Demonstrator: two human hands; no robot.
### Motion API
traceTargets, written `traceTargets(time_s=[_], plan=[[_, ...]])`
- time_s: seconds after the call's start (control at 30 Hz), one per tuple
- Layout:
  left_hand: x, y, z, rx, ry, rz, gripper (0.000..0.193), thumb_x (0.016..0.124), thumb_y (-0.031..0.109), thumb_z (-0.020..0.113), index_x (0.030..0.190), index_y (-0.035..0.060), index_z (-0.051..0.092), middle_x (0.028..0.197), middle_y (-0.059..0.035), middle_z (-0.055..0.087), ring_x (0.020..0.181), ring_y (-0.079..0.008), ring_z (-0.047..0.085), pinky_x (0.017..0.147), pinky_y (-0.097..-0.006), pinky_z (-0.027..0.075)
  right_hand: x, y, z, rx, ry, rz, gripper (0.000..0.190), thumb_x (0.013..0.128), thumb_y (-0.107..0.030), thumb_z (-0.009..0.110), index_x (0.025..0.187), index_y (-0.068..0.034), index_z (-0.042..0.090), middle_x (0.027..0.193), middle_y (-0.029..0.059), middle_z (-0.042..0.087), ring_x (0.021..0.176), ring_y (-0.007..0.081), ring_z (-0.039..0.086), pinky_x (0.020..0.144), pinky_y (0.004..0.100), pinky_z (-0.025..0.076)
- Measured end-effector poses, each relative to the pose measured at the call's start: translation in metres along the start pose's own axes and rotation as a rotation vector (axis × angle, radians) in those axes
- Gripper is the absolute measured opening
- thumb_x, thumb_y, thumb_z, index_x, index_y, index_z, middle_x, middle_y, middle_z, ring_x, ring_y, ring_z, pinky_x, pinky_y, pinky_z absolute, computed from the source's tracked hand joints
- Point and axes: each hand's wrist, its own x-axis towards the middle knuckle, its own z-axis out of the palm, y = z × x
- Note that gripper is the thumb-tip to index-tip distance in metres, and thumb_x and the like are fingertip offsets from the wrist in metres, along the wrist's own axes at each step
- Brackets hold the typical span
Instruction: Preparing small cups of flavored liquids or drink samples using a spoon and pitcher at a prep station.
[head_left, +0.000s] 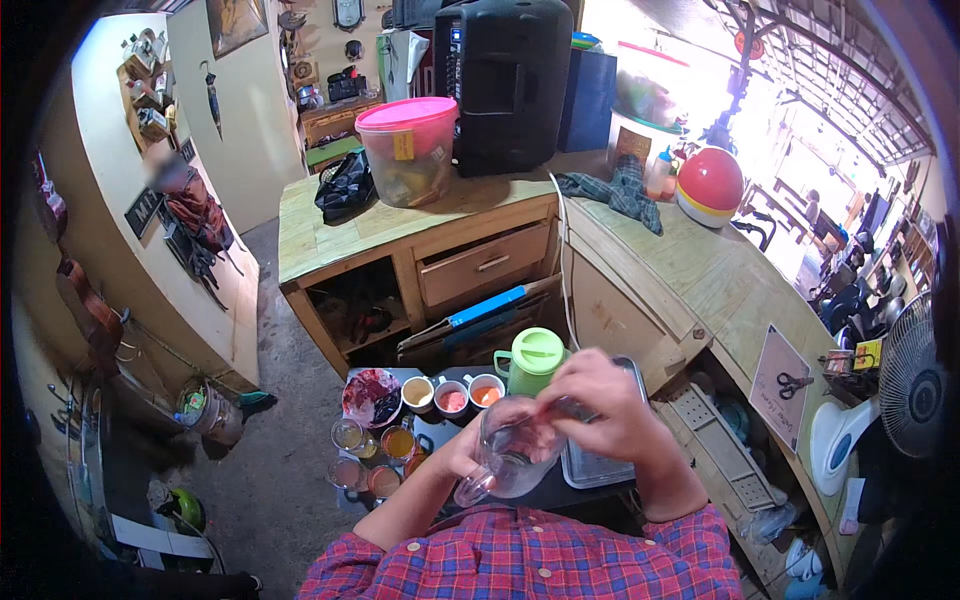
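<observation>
My left hand (466, 451) holds a clear pitcher (517, 472) by its side, tilted in front of my chest, with its handle towards me. Over its mouth is my right hand (600, 405), fingers pinched on a small thin item (553, 414) with a reddish tint; what it is I cannot tell. Behind the hands stands a lidded green jug (537, 360). To the left are cups with pale (418, 393), pink (451, 397) and orange (486, 394) contents, beside a stained bowl (372, 397). Several glass cups (397, 442) of coloured liquid stand nearer me.
A clear plastic tray or container (600, 469) lies under my right forearm. Beyond is a wooden counter (330, 247) with a pink-lidded tub (409, 154), a black speaker (510, 86) and a red-and-white ball-shaped object (711, 186). Scissors (792, 385) and a fan (911, 375) are at right.
</observation>
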Motion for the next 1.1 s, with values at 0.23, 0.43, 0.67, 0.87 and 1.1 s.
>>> traceTargets(time_s=[0.23, 0.43, 0.67, 0.87, 1.1], plan=[[0.007, 0.014, 0.019, -0.246, -0.121, -0.038, 0.105, 0.061, 0.046, 0.083, 0.143, 0.0036, 0.031, 0.127, -0.0157, 0.047, 0.114, -0.0308, 0.052, 0.095, -0.0459, 0.045, 0.005, 0.001, 0.005, 0.141, -0.090, -0.030, 0.017, 0.068, -0.007, 0.075, 0.084, -0.010, 0.072, 0.083, 0.0057, 0.067, 0.081, 0.0227, 0.059, 0.077, 0.0337, 0.045], [0.000, 0.017, 0.034, -0.413, -0.058, -0.082, 0.099, 0.062, 0.046, 0.081, 0.140, 0.0021, 0.037, 0.120, -0.0192, 0.051, 0.104, -0.0324, 0.057, 0.087, -0.0424, 0.048, 0.010, 0.004, -0.010, 0.183, 0.087, -0.051, 0.020, 0.067, -0.006, 0.076, 0.086, -0.010, 0.073, 0.085, 0.0052, 0.067, 0.083, 0.0215, 0.058, 0.077, 0.0329, 0.045], [-0.009, 0.014, 0.027, -0.459, -0.050, -0.165, 0.100, 0.059, 0.048, 0.080, 0.136, -0.0006, 0.039, 0.118, -0.0207, 0.053, 0.101, -0.0329, 0.059, 0.084, -0.0426, 0.049, 0.025, 0.004, -0.006, 0.406, 0.011, -0.155, 0.019, 0.068, -0.001, 0.077, 0.085, -0.009, 0.075, 0.084, 0.0041, 0.069, 0.079, 0.0182, 0.058, 0.074, 0.0291, 0.045], [-0.011, 0.010, 0.015, -0.500, -0.065, -0.245, 0.101, 0.056, 0.050, 0.080, 0.133, -0.0029, 0.041, 0.115, -0.0219, 0.055, 0.099, -0.0334, 0.061, 0.081, -0.0428, 0.051, 0.025, 0.006, -0.005, 0.456, 0.067, -0.071, 0.016, 0.068, -0.002, 0.077, 0.082, -0.009, 0.075, 0.083, 0.0043, 0.070, 0.078, 0.0184, 0.058, 0.073, 0.0286, 0.045], [-0.009, 0.010, 0.009, -0.550, -0.078, -0.340, 0.103, 0.053, 0.053, 0.080, 0.129, -0.0057, 0.043, 0.113, -0.0233, 0.057, 0.096, -0.0340, 0.063, 0.078, -0.0431, 0.053, 0.004, -0.006, -0.004, 0.534, 0.085, 0.141, 0.020, 0.073, -0.001, 0.069, 0.092, -0.007, 0.070, 0.085, 0.0082, 0.065, 0.082, 0.0246, 0.057, 0.082, 0.0340, 0.043]])
